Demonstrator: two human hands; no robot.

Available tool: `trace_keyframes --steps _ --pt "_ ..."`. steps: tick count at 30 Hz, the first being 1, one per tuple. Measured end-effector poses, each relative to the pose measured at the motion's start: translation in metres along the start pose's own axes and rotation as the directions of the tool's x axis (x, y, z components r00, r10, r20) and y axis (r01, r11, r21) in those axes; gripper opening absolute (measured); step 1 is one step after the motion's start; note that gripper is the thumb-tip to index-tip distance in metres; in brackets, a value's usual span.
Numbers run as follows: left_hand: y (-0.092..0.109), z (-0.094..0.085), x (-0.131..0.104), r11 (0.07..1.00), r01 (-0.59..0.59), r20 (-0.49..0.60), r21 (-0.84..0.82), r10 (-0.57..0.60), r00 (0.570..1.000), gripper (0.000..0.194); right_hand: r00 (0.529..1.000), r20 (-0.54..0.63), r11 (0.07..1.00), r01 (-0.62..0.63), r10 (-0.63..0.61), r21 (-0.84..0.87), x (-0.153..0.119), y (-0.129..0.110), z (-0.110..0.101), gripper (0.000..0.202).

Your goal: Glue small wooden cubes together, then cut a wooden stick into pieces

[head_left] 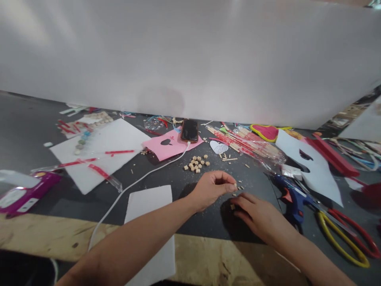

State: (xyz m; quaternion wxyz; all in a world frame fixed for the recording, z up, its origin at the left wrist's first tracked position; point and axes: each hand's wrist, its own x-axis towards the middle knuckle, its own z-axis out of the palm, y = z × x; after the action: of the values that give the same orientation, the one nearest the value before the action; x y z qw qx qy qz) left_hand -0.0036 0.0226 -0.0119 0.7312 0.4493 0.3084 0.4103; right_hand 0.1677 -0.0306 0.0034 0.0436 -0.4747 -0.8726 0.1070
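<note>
My left hand (212, 188) pinches a tiny pale wooden piece between thumb and forefinger, over the dark tabletop. Just right of it, my right hand (257, 216) is curled low, with a small tan wooden piece (232, 207) between its thumb and fingertips. Several short stick offcuts (240, 187) lie scattered around the fingertips. Behind my left hand sits a cluster of small wooden clumps (196, 163), seemingly made of glued stick pieces. A blue glue gun (296, 200) rests to the right of my right hand.
Scissors (342, 238) with yellow and red handles lie at the right. A phone (189, 130) on pink paper (159, 145) trails a white cable (143, 178) across the table. Bagged sticks (244, 143), white sheets (110, 139) and a purple device (32, 194) surround the work area.
</note>
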Motion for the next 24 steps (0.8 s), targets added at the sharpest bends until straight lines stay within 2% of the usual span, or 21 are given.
trace_keyframes --steps 5,9,12,15,17,20,24 --pt "0.000 0.000 0.000 0.999 0.018 0.008 -0.035 -0.018 1.000 0.023 1.000 -0.022 0.998 -0.020 0.021 0.064 0.006 0.003 0.001 0.014" --pt "0.000 0.001 0.001 0.999 0.027 -0.016 -0.038 -0.028 0.999 0.026 0.990 -0.070 0.959 -0.098 0.120 0.265 0.004 0.007 -0.003 0.011" --pt "0.000 0.001 0.001 1.000 0.021 -0.026 -0.017 -0.021 0.999 0.026 0.953 -0.087 0.853 -0.218 0.291 0.473 0.000 0.010 -0.008 0.013" --pt "-0.002 0.002 0.000 0.999 0.016 -0.018 0.041 -0.015 1.000 0.024 0.911 -0.059 0.686 -0.264 0.408 0.678 -0.003 0.013 -0.012 0.018" --pt "-0.003 0.005 -0.002 0.994 0.000 -0.011 0.109 0.001 1.000 0.021 0.900 -0.059 0.603 -0.240 0.432 0.761 -0.005 0.014 -0.014 0.018" --pt "-0.005 0.010 -0.007 0.979 -0.038 -0.004 0.198 0.039 0.999 0.015 0.896 -0.038 0.528 -0.226 0.443 0.819 -0.005 0.012 -0.014 0.017" --pt "-0.004 0.017 -0.013 0.948 -0.092 0.001 0.306 0.097 0.995 0.011 0.911 0.029 0.429 -0.222 0.412 0.876 -0.004 0.009 -0.013 0.017"
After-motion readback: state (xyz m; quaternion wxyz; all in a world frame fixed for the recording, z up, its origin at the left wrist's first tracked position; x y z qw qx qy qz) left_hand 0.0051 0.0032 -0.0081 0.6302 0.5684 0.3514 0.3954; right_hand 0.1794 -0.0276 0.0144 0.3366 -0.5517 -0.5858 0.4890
